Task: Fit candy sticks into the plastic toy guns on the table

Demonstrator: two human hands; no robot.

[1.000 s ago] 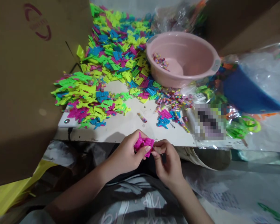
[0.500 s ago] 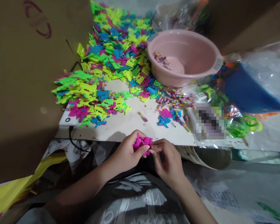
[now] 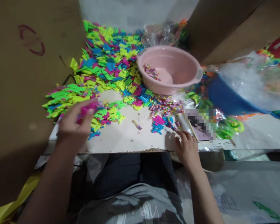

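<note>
My left hand (image 3: 72,123), blurred by motion, is closed around a magenta plastic toy piece (image 3: 86,111). It is over the left heap of flat green, yellow and magenta toy pieces (image 3: 67,98). At the table's front edge, my right hand (image 3: 189,147) has its thumb and index finger apart, with nothing visible between them. Its fingertips come close to a few small patterned tubes (image 3: 177,124); whether they touch one I cannot tell. Just left of these tubes are magenta and blue toy pieces (image 3: 157,124). A single tube (image 3: 136,124) lies alone on the white tabletop (image 3: 121,140).
A pink basin (image 3: 191,82) holding some tubes stands behind a pile of more tubes (image 3: 165,105). Toy pieces (image 3: 112,56) are heaped at the back left. A phone (image 3: 200,126), partly blurred out, and a blue basin (image 3: 226,96) are at right. Cardboard boxes (image 3: 32,93) flank the table.
My hands have moved apart. The left went up and left with the magenta toy piece; the right let go of it and moved right to the tubes. The view has shifted slightly.
</note>
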